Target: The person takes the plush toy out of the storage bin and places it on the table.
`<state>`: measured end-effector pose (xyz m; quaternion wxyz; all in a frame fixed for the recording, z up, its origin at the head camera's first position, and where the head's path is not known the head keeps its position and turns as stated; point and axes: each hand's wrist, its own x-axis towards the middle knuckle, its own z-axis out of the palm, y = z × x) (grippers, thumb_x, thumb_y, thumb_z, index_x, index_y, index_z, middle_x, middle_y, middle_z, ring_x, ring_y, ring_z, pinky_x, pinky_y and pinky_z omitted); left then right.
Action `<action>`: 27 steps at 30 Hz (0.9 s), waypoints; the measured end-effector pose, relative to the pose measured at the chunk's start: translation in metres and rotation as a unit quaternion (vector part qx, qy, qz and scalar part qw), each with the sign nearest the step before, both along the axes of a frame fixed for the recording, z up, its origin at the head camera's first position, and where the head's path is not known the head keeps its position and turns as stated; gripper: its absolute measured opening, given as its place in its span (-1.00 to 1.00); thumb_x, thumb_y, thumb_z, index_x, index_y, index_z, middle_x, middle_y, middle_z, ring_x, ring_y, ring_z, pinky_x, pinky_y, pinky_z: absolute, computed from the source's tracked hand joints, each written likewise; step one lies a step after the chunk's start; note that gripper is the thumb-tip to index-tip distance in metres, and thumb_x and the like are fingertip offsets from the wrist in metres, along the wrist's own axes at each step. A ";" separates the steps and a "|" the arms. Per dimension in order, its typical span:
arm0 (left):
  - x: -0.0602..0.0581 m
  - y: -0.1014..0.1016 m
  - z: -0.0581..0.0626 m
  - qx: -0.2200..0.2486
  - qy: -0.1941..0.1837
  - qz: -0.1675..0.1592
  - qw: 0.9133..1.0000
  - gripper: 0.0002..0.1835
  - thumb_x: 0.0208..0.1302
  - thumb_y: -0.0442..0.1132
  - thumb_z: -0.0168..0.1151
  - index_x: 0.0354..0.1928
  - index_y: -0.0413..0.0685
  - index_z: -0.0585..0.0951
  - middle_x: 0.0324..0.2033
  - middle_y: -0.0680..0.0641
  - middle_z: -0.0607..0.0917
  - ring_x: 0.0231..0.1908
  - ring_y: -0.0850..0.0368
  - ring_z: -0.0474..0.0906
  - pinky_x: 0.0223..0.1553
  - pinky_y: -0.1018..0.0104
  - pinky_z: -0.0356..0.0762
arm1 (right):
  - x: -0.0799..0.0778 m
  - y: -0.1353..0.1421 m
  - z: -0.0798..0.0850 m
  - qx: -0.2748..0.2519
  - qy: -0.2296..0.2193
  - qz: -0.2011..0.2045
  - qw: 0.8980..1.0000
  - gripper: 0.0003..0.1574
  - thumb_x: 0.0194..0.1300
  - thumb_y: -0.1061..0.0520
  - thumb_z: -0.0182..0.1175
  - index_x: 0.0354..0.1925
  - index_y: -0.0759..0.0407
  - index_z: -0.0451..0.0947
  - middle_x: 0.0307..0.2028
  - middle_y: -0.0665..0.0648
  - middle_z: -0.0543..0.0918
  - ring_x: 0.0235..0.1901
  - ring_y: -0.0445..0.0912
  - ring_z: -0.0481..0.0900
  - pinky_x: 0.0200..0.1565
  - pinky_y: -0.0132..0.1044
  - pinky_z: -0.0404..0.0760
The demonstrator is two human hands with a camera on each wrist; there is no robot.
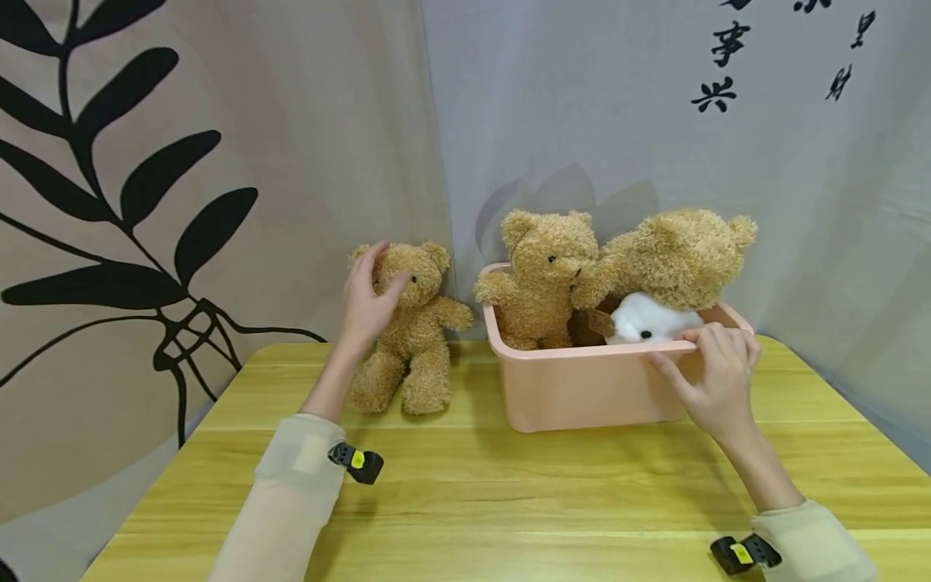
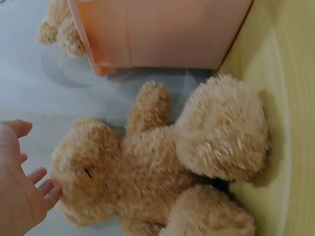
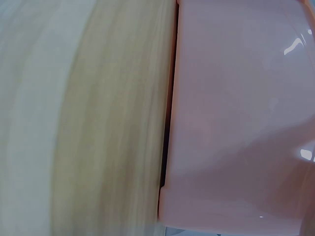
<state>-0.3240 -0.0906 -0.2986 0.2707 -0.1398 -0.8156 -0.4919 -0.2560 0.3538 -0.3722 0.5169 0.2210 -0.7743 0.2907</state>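
Note:
A tan teddy bear (image 1: 413, 347) sits on the table against the curtain, left of a pink plastic bin (image 1: 589, 392). My left hand (image 1: 369, 303) is in front of the bear's head, fingers spread; in the left wrist view, the fingertips of that hand (image 2: 22, 191) reach the edge of its head. With the fingers over the front rim and the thumb on the outside, my right hand (image 1: 720, 392) grips the bin near its right corner. Inside the bin are an upright teddy bear (image 1: 549, 263), a tilted teddy bear (image 1: 687, 255) and a white plush toy (image 1: 643, 317), partly hidden by the rim.
The wooden table (image 1: 509, 501) runs in front of the bin and the bear. Behind stands a pale curtain (image 1: 349, 162) with black leaf prints and dark characters. A small brown tag (image 1: 600, 322) shows beside the white plush toy.

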 end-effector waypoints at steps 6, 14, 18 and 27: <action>0.001 0.016 0.009 -0.001 0.030 -0.037 0.999 -0.37 0.43 -0.17 0.25 0.47 -0.13 0.33 0.32 -0.29 0.41 0.36 -0.21 0.27 0.40 -0.05 0.22 | -0.001 0.000 -0.001 -0.001 0.000 0.000 1.000 0.03 0.27 -0.58 0.08 -0.27 0.43 0.52 -0.42 0.29 0.50 -0.32 0.18 0.27 0.14 -0.19 -0.12; 0.007 0.042 0.018 -0.014 0.023 -0.079 0.996 -0.30 0.41 -0.12 0.28 0.49 -0.13 0.29 0.35 -0.26 0.39 0.36 -0.19 0.27 0.38 -0.04 0.25 | -0.001 0.000 0.000 -0.001 -0.001 0.000 1.000 0.03 0.27 -0.59 0.08 -0.26 0.43 0.52 -0.43 0.28 0.50 -0.32 0.19 0.29 0.15 -0.19 -0.11; 0.008 0.055 0.022 -0.022 0.026 -0.098 0.995 -0.29 0.39 -0.12 0.29 0.50 -0.12 0.28 0.35 -0.22 0.41 0.33 -0.16 0.31 0.34 -0.06 0.30 | -0.002 0.000 -0.001 -0.001 0.000 -0.001 1.000 0.03 0.27 -0.59 0.08 -0.27 0.43 0.52 -0.43 0.28 0.50 -0.31 0.19 0.29 0.15 -0.18 -0.11; 0.008 0.083 0.023 -0.026 -0.010 -0.145 0.989 -0.19 0.38 -0.07 0.29 0.56 -0.06 0.16 0.40 -0.24 0.32 0.38 -0.11 0.26 0.38 -0.05 0.26 | -0.002 0.001 -0.001 -0.001 0.004 -0.002 1.000 0.03 0.27 -0.58 0.08 -0.27 0.43 0.52 -0.42 0.29 0.50 -0.33 0.16 0.25 0.15 -0.17 -0.11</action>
